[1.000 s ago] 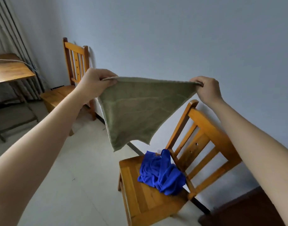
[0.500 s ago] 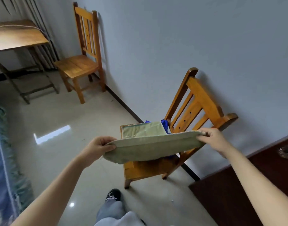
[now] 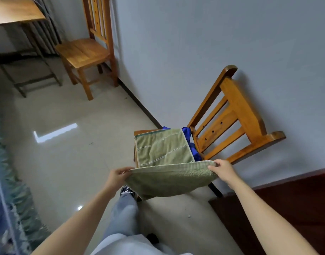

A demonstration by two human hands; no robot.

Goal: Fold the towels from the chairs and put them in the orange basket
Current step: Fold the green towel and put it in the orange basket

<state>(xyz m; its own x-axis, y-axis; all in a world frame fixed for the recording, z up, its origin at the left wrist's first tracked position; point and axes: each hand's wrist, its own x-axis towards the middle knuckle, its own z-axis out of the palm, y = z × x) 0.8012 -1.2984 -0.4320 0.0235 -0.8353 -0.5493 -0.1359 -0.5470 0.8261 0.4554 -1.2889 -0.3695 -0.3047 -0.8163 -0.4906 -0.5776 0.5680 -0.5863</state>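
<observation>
An olive-green towel [image 3: 165,150] lies partly spread on the seat of the near wooden chair [image 3: 237,115]. Its near half hangs off the seat's front. My left hand [image 3: 117,176] pinches the towel's near left corner. My right hand [image 3: 222,170] pinches the near right corner. Both hold that edge stretched at seat height. A crumpled blue towel [image 3: 190,142] lies on the seat by the backrest, mostly hidden under the green one. The orange basket is not in view.
A second wooden chair [image 3: 84,50] stands against the wall further back, its seat bare. A wooden table with metal legs [image 3: 16,13] is at the upper left. A dark brown cabinet [image 3: 287,208] is at the right. A patterned bedspread [image 3: 3,181] runs along the left edge.
The green towel came down from chest height in front of me onto the near chair's seat. Its far half now lies flat over the blue towel, and both hands have kept their corners.
</observation>
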